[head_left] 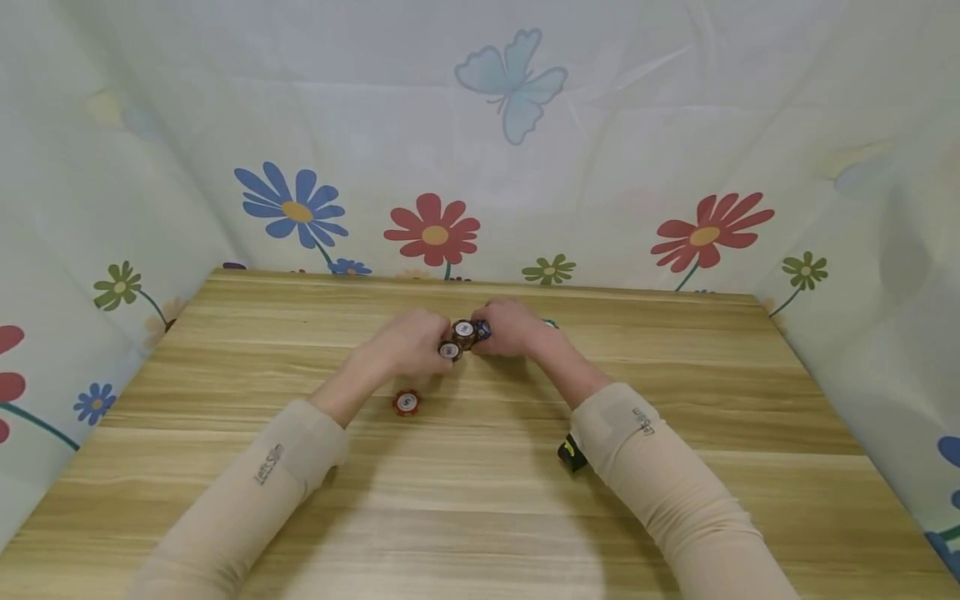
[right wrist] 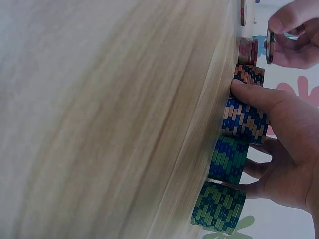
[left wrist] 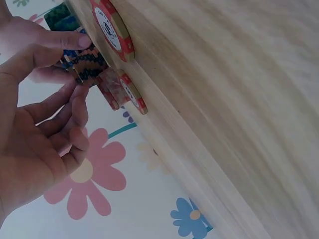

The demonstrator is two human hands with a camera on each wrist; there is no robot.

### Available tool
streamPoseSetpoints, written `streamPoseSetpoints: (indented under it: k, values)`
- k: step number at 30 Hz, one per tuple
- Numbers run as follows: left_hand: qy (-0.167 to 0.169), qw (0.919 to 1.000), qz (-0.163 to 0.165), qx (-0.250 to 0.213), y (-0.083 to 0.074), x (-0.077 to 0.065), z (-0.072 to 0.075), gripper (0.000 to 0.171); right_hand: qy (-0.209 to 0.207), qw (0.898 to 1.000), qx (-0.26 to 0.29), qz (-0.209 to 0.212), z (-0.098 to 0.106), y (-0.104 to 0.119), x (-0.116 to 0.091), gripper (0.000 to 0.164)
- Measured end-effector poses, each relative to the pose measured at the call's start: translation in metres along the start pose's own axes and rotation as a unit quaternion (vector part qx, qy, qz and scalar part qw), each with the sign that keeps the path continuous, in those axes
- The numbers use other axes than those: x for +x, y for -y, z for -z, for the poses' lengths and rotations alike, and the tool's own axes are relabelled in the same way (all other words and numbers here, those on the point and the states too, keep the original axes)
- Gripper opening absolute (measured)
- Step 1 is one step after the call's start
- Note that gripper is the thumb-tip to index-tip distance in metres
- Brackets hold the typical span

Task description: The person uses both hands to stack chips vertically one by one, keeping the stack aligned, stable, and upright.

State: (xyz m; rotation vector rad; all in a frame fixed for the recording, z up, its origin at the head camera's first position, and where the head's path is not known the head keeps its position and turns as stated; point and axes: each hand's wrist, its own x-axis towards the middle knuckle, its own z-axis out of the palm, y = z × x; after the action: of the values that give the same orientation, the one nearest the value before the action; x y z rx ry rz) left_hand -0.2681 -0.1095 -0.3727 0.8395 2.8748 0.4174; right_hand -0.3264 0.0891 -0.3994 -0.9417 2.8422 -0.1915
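Note:
My left hand (head_left: pixel 416 342) pinches a dark poker chip (head_left: pixel 449 351) between thumb and fingers; the right wrist view shows that chip (right wrist: pixel 270 47) edge-on, apart from the stacks. Beside it stands a black-and-orange chip stack (head_left: pixel 464 330). My right hand (head_left: pixel 508 327) grips a blue-and-orange chip stack (right wrist: pixel 244 119), its thumb (right wrist: pixel 246 92) on the near side and its fingers mostly hidden behind. Along the same row stand a blue-green stack (right wrist: pixel 229 159), a green stack (right wrist: pixel 219 206) and a red stack (right wrist: pixel 248 51). A red chip (head_left: pixel 407 403) lies nearer on the table.
The wooden table (head_left: pixel 465 500) ends at a flowered curtain (head_left: pixel 600 183) close behind the stacks. A small black object with a yellow mark (head_left: pixel 572 454) lies partly under the right sleeve. In the left wrist view, another red chip (left wrist: pixel 132 91) shows near the red stack.

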Motion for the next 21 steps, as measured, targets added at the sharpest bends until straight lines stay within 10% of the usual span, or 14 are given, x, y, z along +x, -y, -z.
streamPoseSetpoints:
  k: [21]
  values:
    - [-0.06,0.9977,0.029,0.011,0.01,0.027,-0.008,0.015,0.004,1.0,0.001,-0.003,-0.002,-0.002,0.001,0.035]
